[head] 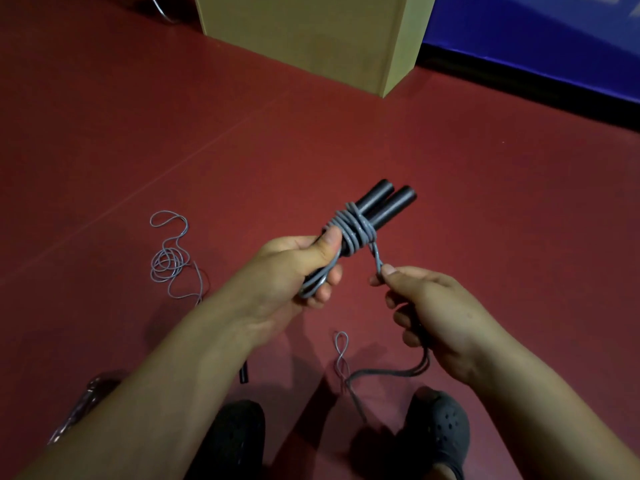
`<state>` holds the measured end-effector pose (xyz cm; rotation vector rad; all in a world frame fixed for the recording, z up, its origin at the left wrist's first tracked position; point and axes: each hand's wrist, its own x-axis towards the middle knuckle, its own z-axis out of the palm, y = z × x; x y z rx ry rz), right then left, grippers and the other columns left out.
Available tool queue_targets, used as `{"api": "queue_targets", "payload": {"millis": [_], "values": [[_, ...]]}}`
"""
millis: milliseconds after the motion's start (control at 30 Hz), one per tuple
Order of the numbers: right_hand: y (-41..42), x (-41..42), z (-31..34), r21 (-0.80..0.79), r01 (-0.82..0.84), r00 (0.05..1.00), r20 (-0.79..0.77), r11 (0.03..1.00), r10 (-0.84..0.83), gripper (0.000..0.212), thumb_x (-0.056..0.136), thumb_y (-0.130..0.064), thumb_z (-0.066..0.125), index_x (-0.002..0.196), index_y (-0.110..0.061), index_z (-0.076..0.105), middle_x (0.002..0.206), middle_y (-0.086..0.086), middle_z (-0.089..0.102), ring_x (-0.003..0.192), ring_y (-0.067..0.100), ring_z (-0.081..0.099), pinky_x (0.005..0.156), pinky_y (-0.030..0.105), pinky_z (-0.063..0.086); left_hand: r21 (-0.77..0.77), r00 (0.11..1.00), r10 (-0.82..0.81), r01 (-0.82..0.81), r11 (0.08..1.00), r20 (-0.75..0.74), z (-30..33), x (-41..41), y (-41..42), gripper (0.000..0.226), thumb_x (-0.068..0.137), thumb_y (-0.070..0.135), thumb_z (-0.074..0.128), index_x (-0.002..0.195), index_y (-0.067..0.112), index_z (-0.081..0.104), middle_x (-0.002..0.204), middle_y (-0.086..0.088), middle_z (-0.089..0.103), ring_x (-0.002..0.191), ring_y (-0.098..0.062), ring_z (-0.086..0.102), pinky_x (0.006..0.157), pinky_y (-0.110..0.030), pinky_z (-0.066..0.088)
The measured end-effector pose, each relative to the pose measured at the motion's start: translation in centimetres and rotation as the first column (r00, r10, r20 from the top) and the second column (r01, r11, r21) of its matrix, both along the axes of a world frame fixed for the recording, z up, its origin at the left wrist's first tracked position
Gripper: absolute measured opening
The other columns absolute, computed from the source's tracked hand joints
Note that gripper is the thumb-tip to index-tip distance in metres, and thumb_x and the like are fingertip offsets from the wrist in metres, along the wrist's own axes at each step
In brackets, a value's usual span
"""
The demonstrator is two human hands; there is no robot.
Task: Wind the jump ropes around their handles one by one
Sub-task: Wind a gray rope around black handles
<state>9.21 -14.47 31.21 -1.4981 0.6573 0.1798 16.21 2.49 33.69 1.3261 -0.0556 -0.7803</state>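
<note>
Nearest the camera, two dark perforated shoes [440,431] stood on the red floor [450,161], with a loose stretch of grey rope [349,237] trailing down between them and forming a small twisted loop just ahead of the toes. To the left, partly hidden behind the left forearm, lay the end of another black handle [244,374] and something blurred that could not be made out.

Above that, the right hand [433,306] pinched the doubled rope between thumb and forefinger, its other fingers curled around the strands that ran down out of the palm. The left hand [294,268] had its grip clamped on a pair of black handles [384,206] held side by side, thumb pressing on the coils. Several grey turns already circled the handles near their middle, and the far ends pointed up and away, bare.

Further left on the floor lay a second grey rope [169,261], loosely coiled, well apart from the hands.

Beyond everything stood a tan cardboard box [304,36], and a blue mat [554,43] edged the floor at the far right.
</note>
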Motion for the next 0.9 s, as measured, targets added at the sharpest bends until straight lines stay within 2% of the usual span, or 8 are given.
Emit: {"api": "queue_targets", "payload": {"millis": [100,167,267,333,467,567,733,900], "values": [[-0.5,0.5,-0.2,0.046,0.037,0.999,0.021,0.998,-0.038,0.015,0.094,-0.019,0.06,0.095,-0.012,0.073,0.06,-0.002,0.041,0.047,0.01,0.029,0.045,0.022,0.019,-0.049,0.999,0.01,-0.013,0.999,-0.044,-0.2,0.2,0.3,0.076,0.073,0.044,0.059,0.127,-0.008,0.053,0.056,0.004,0.051,0.04,-0.005,0.04,0.039,-0.014,0.03],[-0.7,0.7,-0.3,0.046,0.034,0.999,0.037,0.998,-0.036,0.014,0.093,-0.017,0.061,0.096,-0.011,0.074,0.057,-0.003,0.042,0.047,0.01,0.03,0.046,0.023,0.02,-0.048,0.996,0.051,-0.055,0.997,-0.072,-0.4,0.4,0.4,0.079,0.072,0.045,0.061,0.129,-0.009,0.051,0.056,0.005,0.051,0.041,-0.005,0.04,0.039,-0.014,0.031],[-0.5,0.7,-0.4,-0.053,-0.056,0.997,0.05,0.997,0.058,0.017,0.093,-0.019,0.061,0.092,-0.015,0.078,0.056,-0.005,0.047,0.048,0.011,0.033,0.045,0.023,0.025,-0.017,0.983,0.152,-0.154,0.988,-0.101,-0.7,0.5,0.2,0.039,0.079,0.043,0.061,0.095,0.008,0.06,0.056,0.005,0.052,0.041,-0.005,0.041,0.04,-0.013,0.032],[-0.2,0.8,-0.4,-0.116,-0.14,0.987,0.06,0.983,0.147,0.019,0.094,-0.023,0.06,0.09,-0.021,0.079,0.054,-0.008,0.048,0.05,0.013,0.033,0.047,0.025,0.026,0.033,0.97,0.226,-0.224,0.974,-0.091,-1.0,0.7,0.0,0.026,0.09,0.038,0.06,0.08,0.014,0.058,0.055,0.004,0.053,0.042,-0.006,0.042,0.042,-0.015,0.033],[0.0,1.0,-0.4,-0.224,-0.174,0.976,0.09,0.959,0.198,0.021,0.096,-0.029,0.058,0.089,-0.023,0.078,0.047,-0.015,0.04,0.046,0.007,0.032,0.052,0.026,0.026,0.175,0.953,0.303,-0.302,0.937,0.022,-1.5,1.1,-0.4,0.027,0.097,0.032,0.059,0.08,0.012,0.064,0.053,0.003,0.057,0.041,-0.008,0.046,0.042,-0.018,0.035],[0.1,1.2,-0.1,-0.351,-0.109,0.974,0.148,0.93,0.17,0.023,0.094,-0.034,0.06,0.088,-0.018,0.076,0.049,-0.013,0.035,0.046,0.005,0.029,0.052,0.024,0.026,0.295,0.94,0.279,-0.329,0.897,0.199,-2.0,1.2,-0.3,0.028,0.097,0.03,0.058,0.079,0.012,0.066,0.055,0.002,0.059,0.037,-0.006,0.047,0.038,-0.015,0.035],[0.7,1.3,0.6,-0.576,0.008,0.96,0.234,0.818,0.155,0.023,0.085,-0.042,0.071,0.078,-0.02,0.075,0.056,0.011,0.054,0.057,0.005,0.039,0.054,0.033,0.044,0.373,0.887,0.275,-0.414,0.83,0.371,-2.6,1.5,0.6,0.031,0.097,0.03,0.059,0.072,0.013,0.066,0.055,0.0,0.059,0.038,-0.007,0.044,0.04,-0.017,0.036],[1.0,1.3,1.2,-0.653,-0.056,0.963,0.165,0.755,0.214,0.042,0.087,-0.043,0.067,0.065,-0.007,0.067,0.043,-0.006,0.03,0.044,0.008,0.027,0.041,0.02,0.025,0.442,0.882,0.313,-0.452,0.775,0.353,-3.3,2.4,1.8,0.036,0.097,0.032,0.06,0.068,0.012,0.067,0.056,-0.003,0.059,0.038,-0.008,0.044,0.045,-0.023,0.035]]}}
